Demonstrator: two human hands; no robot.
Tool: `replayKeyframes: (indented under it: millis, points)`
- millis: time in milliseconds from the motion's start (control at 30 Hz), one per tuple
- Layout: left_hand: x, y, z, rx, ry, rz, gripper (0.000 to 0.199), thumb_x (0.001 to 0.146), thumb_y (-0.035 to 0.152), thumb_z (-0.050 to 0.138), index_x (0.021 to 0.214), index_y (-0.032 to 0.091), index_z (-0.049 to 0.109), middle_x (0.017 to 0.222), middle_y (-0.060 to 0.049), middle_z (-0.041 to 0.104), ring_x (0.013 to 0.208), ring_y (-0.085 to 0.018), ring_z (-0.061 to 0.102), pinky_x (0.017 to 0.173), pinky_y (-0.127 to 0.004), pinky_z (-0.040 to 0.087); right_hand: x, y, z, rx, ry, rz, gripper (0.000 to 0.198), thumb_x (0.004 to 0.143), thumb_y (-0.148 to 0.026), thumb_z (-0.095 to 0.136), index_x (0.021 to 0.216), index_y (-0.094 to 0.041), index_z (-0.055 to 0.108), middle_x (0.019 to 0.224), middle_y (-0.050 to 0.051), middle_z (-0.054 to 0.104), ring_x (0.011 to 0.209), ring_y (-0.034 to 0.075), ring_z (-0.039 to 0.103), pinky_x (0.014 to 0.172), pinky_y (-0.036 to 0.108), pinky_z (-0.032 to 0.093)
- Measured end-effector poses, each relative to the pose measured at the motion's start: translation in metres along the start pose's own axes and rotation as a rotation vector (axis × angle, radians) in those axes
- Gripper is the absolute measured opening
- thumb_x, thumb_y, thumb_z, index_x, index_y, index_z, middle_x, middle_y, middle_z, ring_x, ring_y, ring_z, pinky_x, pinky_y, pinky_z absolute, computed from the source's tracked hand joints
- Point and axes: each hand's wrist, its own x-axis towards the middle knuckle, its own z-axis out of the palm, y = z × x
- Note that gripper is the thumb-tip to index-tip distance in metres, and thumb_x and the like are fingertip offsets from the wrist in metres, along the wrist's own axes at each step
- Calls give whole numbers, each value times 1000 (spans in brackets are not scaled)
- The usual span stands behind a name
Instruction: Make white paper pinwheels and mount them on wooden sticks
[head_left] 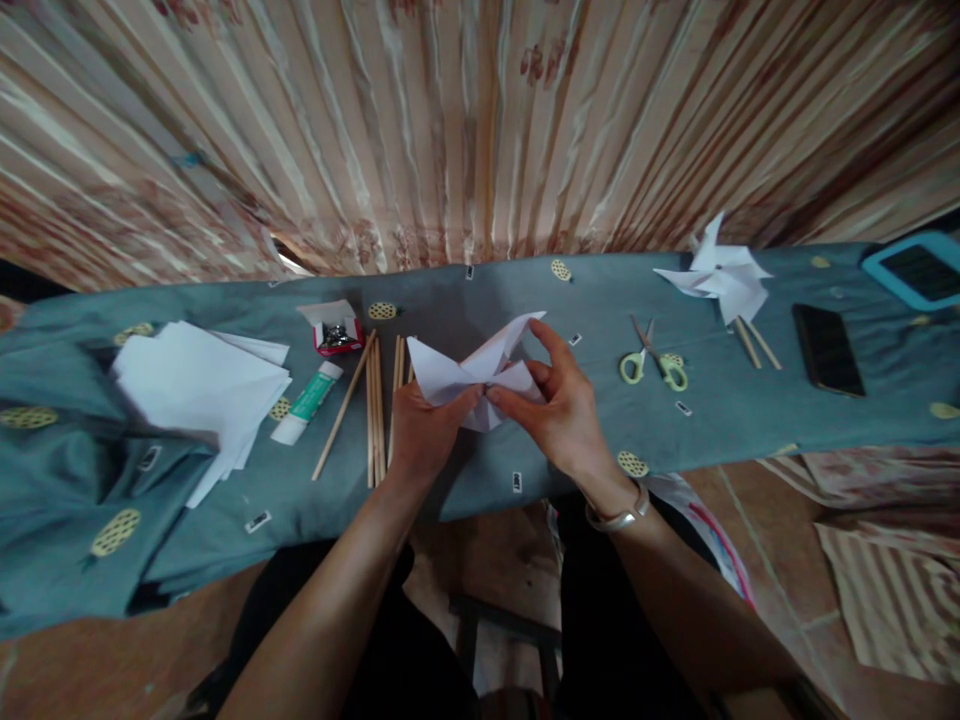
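Above the middle of the cloth-covered table, a white paper pinwheel (480,365) is held between both of my hands. My left hand (427,425) grips its left side, thumb pressed at the centre. My right hand (562,410) pinches the right side, with its thumb also at the centre and the index finger up by one blade tip. A small dark spot shows between the thumbs; I cannot make out what it is. Left of my left hand lie several wooden sticks (376,410), one of them slanted, and a green and white glue stick (307,402).
An open red box (337,335) holds small metal pieces. A stack of white paper (199,385) lies at the left. To the right are scissors (652,355), finished-looking pinwheels (720,268) on sticks, a black phone (828,350) and a blue-framed device (919,270). A pleated curtain (480,130) hangs behind.
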Motion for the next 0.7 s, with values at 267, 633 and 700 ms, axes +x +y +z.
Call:
replayKeyframes:
  millis: [267, 633, 700]
  points:
    - [0, 1, 2, 2, 1, -11, 10, 62, 21, 77, 69, 17, 70, 70, -3, 74, 66, -19, 71, 65, -31, 59, -4, -5, 6, 31, 25, -38, 81, 74, -36, 80, 145, -31, 41, 91, -1, 75, 74, 20, 70, 67, 38, 64]
    - [1, -2, 0, -28, 17, -12, 11, 61, 17, 78, 71, 17, 73, 73, -3, 77, 67, -19, 72, 65, -30, 60, -4, -6, 8, 31, 17, -28, 78, 75, -35, 79, 144, -31, 41, 89, -1, 73, 74, 21, 70, 67, 38, 63]
    - [0, -2, 0, -26, -3, -21, 12, 61, 18, 78, 72, 17, 74, 75, -4, 77, 69, -20, 72, 66, -31, 61, -4, -6, 7, 27, 17, -26, 77, 75, -34, 79, 142, -30, 42, 89, -1, 73, 73, 20, 70, 65, 37, 63]
